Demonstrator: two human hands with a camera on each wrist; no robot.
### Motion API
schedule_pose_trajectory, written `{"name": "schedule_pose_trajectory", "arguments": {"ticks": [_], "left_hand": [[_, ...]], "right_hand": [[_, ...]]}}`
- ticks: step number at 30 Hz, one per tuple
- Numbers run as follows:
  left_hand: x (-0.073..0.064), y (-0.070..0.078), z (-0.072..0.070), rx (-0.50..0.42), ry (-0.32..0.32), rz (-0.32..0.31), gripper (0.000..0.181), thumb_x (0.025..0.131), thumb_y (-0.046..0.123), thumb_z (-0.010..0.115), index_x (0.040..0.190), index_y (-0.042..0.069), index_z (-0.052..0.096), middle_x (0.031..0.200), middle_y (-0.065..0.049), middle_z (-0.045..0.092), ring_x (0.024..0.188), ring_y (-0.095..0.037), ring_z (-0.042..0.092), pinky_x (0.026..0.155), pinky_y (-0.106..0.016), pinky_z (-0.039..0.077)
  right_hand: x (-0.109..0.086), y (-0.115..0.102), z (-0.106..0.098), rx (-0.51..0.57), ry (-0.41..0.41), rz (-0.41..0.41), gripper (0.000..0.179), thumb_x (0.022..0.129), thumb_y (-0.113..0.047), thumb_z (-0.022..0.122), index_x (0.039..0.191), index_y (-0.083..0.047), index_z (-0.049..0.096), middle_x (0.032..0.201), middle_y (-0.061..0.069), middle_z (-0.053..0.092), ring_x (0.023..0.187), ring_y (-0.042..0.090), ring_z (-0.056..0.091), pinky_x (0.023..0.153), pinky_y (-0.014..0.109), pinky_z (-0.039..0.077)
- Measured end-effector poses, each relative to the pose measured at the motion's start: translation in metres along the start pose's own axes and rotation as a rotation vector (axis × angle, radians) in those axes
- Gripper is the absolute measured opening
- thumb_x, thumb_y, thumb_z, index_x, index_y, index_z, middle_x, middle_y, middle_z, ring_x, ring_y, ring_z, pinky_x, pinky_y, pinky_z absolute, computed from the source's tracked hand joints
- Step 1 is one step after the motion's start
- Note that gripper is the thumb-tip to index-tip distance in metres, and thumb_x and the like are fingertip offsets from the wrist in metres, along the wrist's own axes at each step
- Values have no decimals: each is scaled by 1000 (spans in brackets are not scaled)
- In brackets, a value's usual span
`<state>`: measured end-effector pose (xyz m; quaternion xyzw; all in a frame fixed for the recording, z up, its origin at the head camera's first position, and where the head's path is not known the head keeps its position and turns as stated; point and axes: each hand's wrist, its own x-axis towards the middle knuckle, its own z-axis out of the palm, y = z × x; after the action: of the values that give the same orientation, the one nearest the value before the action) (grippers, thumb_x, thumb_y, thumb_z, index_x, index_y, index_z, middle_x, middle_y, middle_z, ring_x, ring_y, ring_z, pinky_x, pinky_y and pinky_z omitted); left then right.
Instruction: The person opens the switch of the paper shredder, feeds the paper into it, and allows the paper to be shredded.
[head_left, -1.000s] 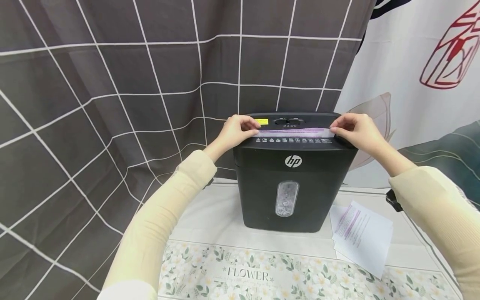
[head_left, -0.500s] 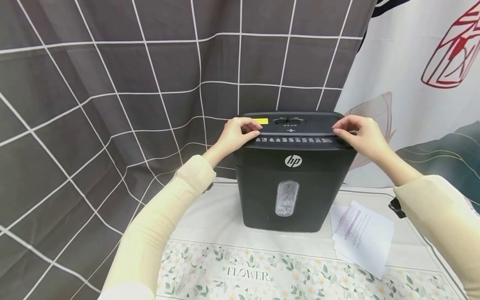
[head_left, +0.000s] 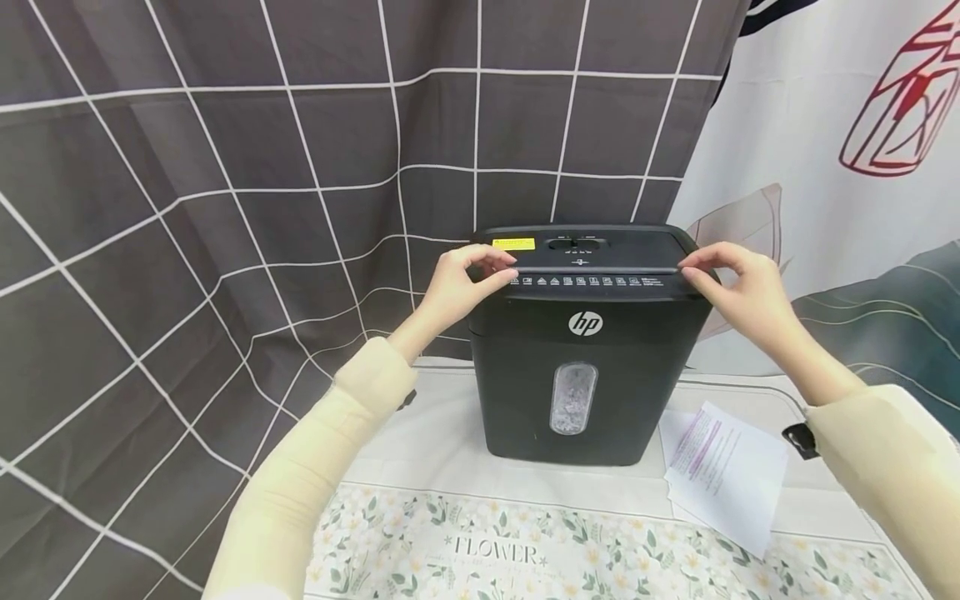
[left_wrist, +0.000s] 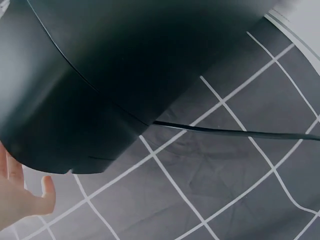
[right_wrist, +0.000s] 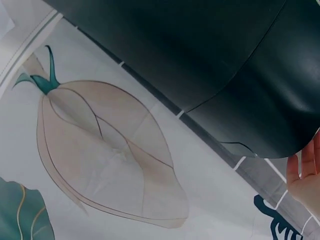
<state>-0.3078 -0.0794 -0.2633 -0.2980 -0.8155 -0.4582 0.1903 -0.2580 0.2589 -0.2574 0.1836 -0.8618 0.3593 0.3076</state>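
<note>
A black HP paper shredder (head_left: 517, 375) stands upright, with shredded paper showing through its oval front window (head_left: 573, 398). No sheet stands out of the feed slot on its top. At the top left corner is my left hand (head_left: 457, 283), its fingers loosely bent over the edge with nothing between them. My right hand (head_left: 750, 287) is at the top right corner, fingertips right at the rim and likewise holding nothing. In the left wrist view the left hand (left_wrist: 25, 197) shows beside the shredder's top end. The right wrist view has the right hand (right_wrist: 307, 172) at the same kind of edge.
Printed paper sheets (head_left: 731, 479) lie in a loose pile on the table to the shredder's right. A flowered mat (head_left: 420, 550) runs along the front. Behind hangs a dark grid curtain (head_left: 337, 125). A black cord (left_wrist: 235, 133) leaves the shredder's back.
The paper strip between my hands has gone down into the shredder's slot. Both hands have since moved slightly outward and toward me.
</note>
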Motion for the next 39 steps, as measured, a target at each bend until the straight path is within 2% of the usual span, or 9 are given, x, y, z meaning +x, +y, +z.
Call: {"name": "schedule_pose_trajectory", "arguments": {"ticks": [6,13,16,21,24,29,35,37,39], "left_hand": [[-19,7,2,-77,76,62,17,81,11,72,97,4,71,87,-10,70,78,-16,61,77,-33,48],[-44,21,13,-151,162,137,14,80,5,72,93,1,71,81,-12,68,76,-14,61,75,-33,50],[-54,27,20,-172,176,171,13,79,3,72,92,1,71,80,-11,68,77,-15,62,75,-30,51],[-70,34,36,-170,152,230,14,78,4,73,92,2,72,83,-9,70,82,-16,63,78,-25,51],[-79,36,49,-192,137,248,14,79,4,73,92,3,72,85,-9,71,84,-16,63,79,-25,51],[-93,34,74,-252,157,256,13,79,3,72,92,2,71,83,-10,70,82,-16,63,77,-24,53],[-113,33,119,-256,169,211,12,80,4,71,92,3,71,79,-8,69,70,-12,61,64,-23,53],[-122,32,135,-250,141,199,12,81,5,71,92,4,71,78,-7,69,67,-10,59,62,-19,52],[-131,31,150,-259,70,185,11,82,6,70,93,6,71,79,-6,70,66,-6,57,61,-15,50]], "right_hand": [[-17,-2,-3,1,95,-8,16,85,1,64,101,3,65,88,-43,49,89,-22,46,82,6,31],[-37,-2,-9,-7,190,-10,21,84,5,64,104,6,63,94,-41,50,92,-21,47,85,4,32],[-45,1,-10,-8,212,-12,20,85,4,63,104,8,62,96,-41,50,92,-20,47,86,4,32],[-62,13,-8,16,252,14,19,85,4,62,104,10,61,97,-40,53,92,-19,49,87,4,34],[-72,26,-5,47,290,64,20,85,7,61,104,12,61,95,-38,55,91,-17,51,85,3,36],[-90,51,-1,62,347,171,20,86,7,59,104,14,59,91,-37,54,86,-16,51,81,3,37],[-123,80,12,63,403,256,20,86,8,58,105,14,58,89,-36,54,83,-16,51,78,3,39],[-137,85,17,70,413,298,21,85,10,58,105,15,57,88,-35,54,82,-15,51,77,2,39],[-151,93,22,57,418,343,21,86,9,57,106,15,57,88,-35,52,81,-15,50,76,2,38]]}}
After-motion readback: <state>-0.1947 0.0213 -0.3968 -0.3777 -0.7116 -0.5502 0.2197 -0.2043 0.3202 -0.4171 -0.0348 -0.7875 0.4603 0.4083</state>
